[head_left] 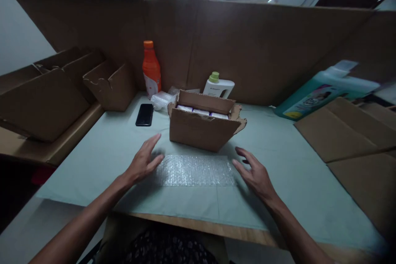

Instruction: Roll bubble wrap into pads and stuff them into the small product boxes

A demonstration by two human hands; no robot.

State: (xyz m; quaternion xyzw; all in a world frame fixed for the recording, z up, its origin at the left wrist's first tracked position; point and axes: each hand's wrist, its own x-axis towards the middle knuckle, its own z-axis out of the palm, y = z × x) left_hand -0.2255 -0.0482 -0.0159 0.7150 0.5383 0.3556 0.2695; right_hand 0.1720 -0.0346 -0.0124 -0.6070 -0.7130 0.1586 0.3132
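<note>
No readable text: labels on orange bottle point(151, 69), white jug point(218, 87), teal bottle point(324, 92) too blurred.

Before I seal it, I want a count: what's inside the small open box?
Inside the small open box, three white tops show in a row. The front wall hides their bodies and anything beneath.

clear bubble wrap point(195, 170), matt cardboard box point(202, 128), perhaps cloth table cover point(102, 152).
</note>
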